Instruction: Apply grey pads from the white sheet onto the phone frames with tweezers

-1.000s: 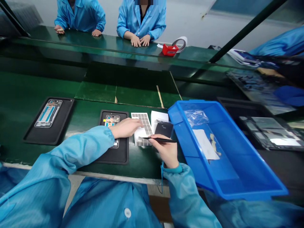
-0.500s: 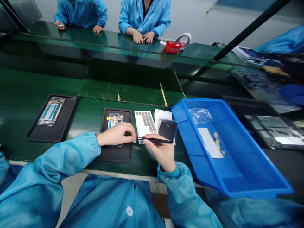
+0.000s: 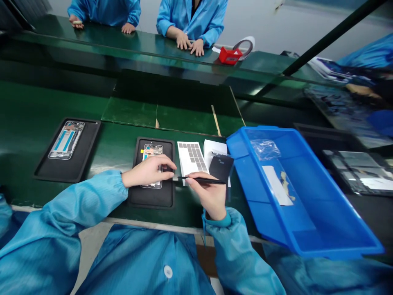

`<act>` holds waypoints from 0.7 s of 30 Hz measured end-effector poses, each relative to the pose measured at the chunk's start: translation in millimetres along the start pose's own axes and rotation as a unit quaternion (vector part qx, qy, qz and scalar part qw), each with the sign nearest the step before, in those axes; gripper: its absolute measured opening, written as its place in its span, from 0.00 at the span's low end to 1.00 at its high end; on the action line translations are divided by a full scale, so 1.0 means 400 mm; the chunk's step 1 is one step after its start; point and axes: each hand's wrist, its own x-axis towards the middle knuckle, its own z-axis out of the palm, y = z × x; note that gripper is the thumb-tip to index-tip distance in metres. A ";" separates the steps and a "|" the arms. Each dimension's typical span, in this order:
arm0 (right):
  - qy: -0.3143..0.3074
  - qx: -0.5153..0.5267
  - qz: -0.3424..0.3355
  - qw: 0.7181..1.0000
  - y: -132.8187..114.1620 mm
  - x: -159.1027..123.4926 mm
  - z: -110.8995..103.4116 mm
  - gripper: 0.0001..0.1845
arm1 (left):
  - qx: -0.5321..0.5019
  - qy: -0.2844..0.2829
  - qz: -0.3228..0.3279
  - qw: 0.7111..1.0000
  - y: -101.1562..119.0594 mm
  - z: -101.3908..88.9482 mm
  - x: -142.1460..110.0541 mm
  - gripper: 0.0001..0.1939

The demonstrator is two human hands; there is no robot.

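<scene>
My right hand (image 3: 211, 198) grips a pair of black tweezers (image 3: 210, 180), pointing left. At their tip is a small pale piece (image 3: 177, 178), too small to make out well. My left hand (image 3: 149, 170) hovers over an opened phone (image 3: 153, 150), thumb and forefinger apart near the tweezer tip; whether the thumb touches the piece I cannot tell. The phone lies in a black tray (image 3: 150, 201), its middle hidden by my left hand. Beyond the tweezers lies a white sheet with grey square stickers (image 3: 186, 159). Beside it rests a dark flat pouch-like item (image 3: 221, 166) on white paper (image 3: 211, 146).
A second black tray (image 3: 58, 172) with an opened phone (image 3: 66, 140) lies left. On the right stands a big blue bin (image 3: 322, 196) with clear plastic (image 3: 264, 149) and paper (image 3: 276, 186) inside. Two people stand behind the far ledge, near a red tape dispenser (image 3: 229, 56).
My left thumb and forefinger have come apart from their pinch at the small piece, which stays at the tweezer tip. The whole view has shifted slightly.
</scene>
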 end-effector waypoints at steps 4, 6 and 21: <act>0.022 0.008 0.019 1.000 0.007 0.006 0.002 0.04 | 0.157 0.101 -0.075 0.980 -0.025 -0.047 -0.034 0.07; 0.023 0.018 0.035 0.999 0.009 0.016 0.010 0.05 | 0.297 0.115 -0.131 0.939 -0.040 -0.061 -0.059 0.06; -0.036 0.058 0.088 0.994 0.019 0.146 0.224 0.11 | 0.420 0.055 -0.128 0.897 -0.093 -0.004 -0.120 0.15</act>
